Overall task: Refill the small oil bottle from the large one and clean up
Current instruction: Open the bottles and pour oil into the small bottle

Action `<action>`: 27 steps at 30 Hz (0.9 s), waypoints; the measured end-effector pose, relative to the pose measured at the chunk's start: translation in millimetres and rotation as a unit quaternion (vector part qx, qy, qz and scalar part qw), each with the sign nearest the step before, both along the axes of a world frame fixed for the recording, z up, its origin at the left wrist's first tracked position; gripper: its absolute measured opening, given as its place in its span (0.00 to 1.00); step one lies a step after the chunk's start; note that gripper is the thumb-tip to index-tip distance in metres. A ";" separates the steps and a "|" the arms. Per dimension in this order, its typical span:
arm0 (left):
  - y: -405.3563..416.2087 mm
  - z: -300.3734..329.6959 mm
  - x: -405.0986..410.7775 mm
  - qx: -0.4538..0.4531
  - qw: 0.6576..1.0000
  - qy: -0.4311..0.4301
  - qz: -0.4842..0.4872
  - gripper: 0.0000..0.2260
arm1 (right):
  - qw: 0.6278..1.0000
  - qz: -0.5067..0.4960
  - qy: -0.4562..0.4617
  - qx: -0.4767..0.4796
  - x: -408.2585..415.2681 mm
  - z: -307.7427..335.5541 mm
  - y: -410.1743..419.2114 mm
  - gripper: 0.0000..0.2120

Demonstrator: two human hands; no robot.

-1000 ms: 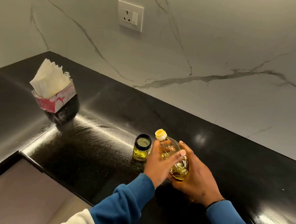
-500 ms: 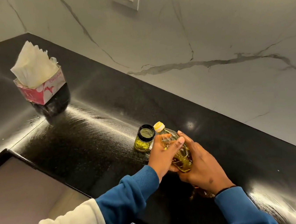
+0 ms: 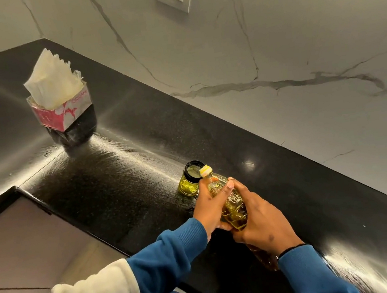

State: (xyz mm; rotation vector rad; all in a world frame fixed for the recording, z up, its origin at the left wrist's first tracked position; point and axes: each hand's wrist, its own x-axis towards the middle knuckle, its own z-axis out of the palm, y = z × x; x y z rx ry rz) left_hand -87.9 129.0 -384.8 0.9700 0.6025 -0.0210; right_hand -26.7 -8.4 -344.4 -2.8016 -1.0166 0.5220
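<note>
Between both palms sits the large oil bottle (image 3: 233,207), the left hand (image 3: 211,205) wrapped round its near side and the right hand (image 3: 261,220) curled over its far side and lower body, so both are clamped on it. Compared with a second ago the bottle leans further: its yellow cap (image 3: 205,170) has tipped over toward the small oil bottle (image 3: 189,181) and now overlaps that jar's dark rim, where before the two stood plainly side by side. Whether the cap touches the rim I cannot tell. The cap looks to be on, and no stream shows, so by my reading the pour has not begun; the tilt means the mouth is being lined up, and the cap must come off first. Just beyond the fingertips the small bottle stands upright on the black counter (image 3: 124,177), already holding some yellow oil. Well away from the grip, up the counter, a tissue box (image 3: 61,110) waits for the cleanup.
</note>
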 end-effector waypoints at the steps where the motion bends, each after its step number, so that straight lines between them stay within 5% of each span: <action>1: 0.2 0.4 -0.5 -0.002 1.000 0.004 0.001 0.23 | 1.000 0.002 -0.001 -0.005 -0.7 0.9 1.3 0.58; 12: 1.5 -5.3 2.6 0.005 0.999 0.040 0.009 0.31 | 0.999 0.012 0.010 -0.041 -0.4 6.7 7.9 0.61; 20: 1.4 -8.7 3.7 0.018 0.999 0.030 0.019 0.21 | 0.998 0.022 0.033 -0.052 3.6 10.0 9.5 0.60; 24: 1.4 -8.0 6.7 0.037 0.999 0.025 0.022 0.34 | 0.997 0.022 0.035 -0.060 5.1 12.8 11.1 0.61; 27: 1.9 -7.1 7.9 0.038 0.999 0.025 0.025 0.35 | 0.997 0.023 0.031 -0.061 5.6 15.1 12.6 0.61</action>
